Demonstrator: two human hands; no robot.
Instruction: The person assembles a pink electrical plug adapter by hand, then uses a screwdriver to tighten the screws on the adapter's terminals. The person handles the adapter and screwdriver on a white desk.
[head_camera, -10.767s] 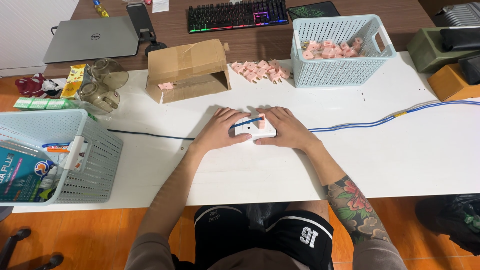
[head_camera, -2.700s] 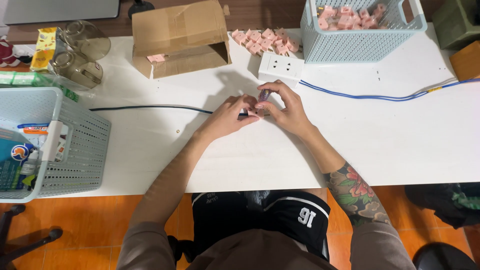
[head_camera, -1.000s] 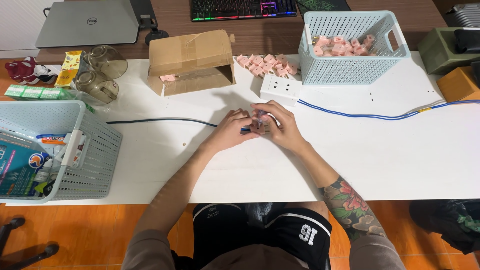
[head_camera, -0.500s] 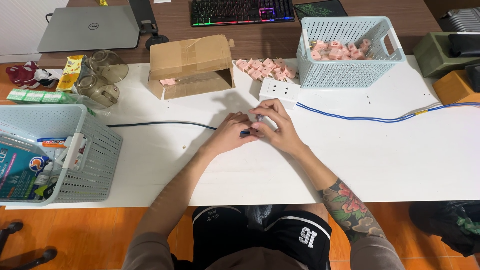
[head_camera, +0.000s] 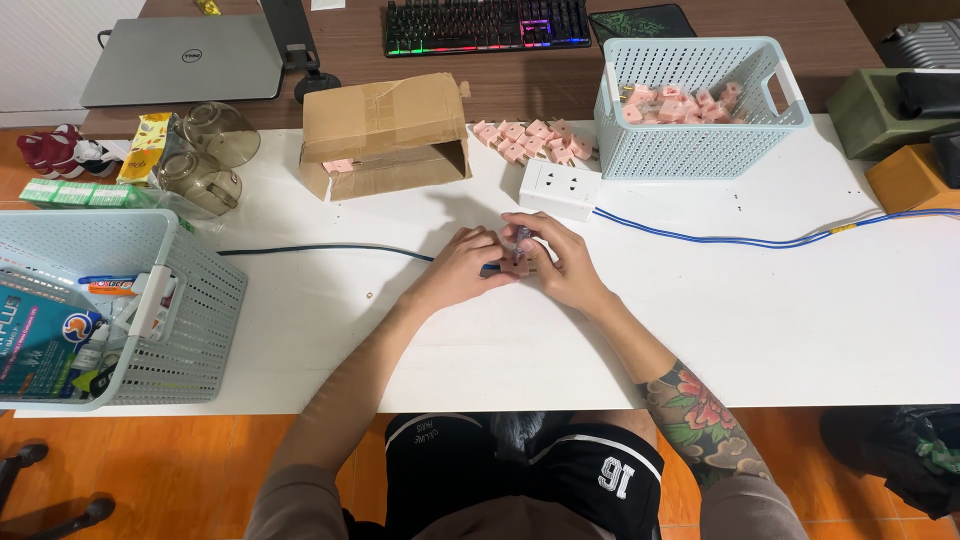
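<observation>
Since half a second ago the hands are barely shifting, the view tilting slightly. The left hand (head_camera: 462, 268) is pinching the dark cable (head_camera: 320, 249) end, its long axis running leftward across the matte white table (head_camera: 780, 310); the right hand (head_camera: 556, 262) is closing on a small pink plug (head_camera: 521, 262) between them, just below the glossy white socket block (head_camera: 560, 187)

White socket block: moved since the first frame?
Yes. The socket block left the hands and now lies farther back, beside the pink pile near the basket.
</observation>
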